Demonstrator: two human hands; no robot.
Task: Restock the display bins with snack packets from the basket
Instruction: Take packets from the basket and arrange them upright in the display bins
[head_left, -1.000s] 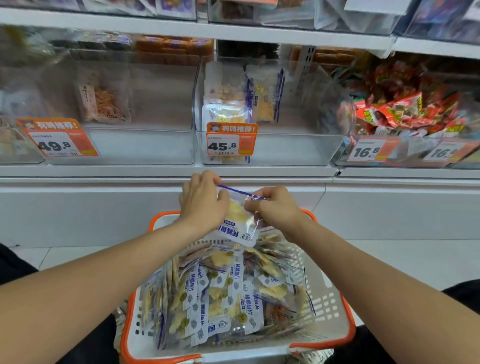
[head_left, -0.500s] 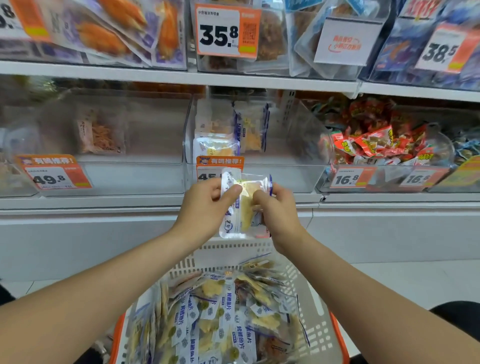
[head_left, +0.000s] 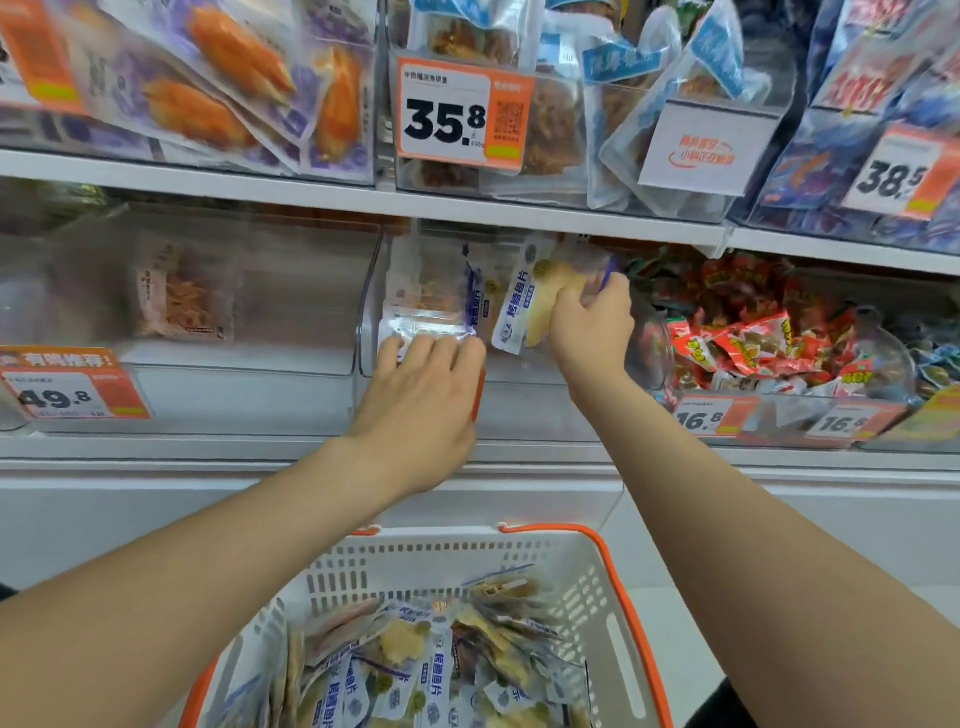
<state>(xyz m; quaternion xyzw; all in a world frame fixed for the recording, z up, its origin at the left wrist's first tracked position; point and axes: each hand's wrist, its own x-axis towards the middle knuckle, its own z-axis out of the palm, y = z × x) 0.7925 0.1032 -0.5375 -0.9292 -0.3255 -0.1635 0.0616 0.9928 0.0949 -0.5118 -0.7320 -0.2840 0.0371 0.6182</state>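
Half a second ago both hands held the snack packet (head_left: 519, 306) in front of the price tag, above the basket (head_left: 587, 582). Now the right hand (head_left: 592, 327) alone pinches it, upright, inside the middle bin (head_left: 530, 408). The left hand (head_left: 423, 384) has let go and lies with relaxed fingers over the bin's front edge, touching the stacked packets (head_left: 426, 291). The held packet stands just right of that stack, its top close under the shelf (head_left: 311, 189). The bin's right half is free room. More packets (head_left: 415, 670) lie in the basket.
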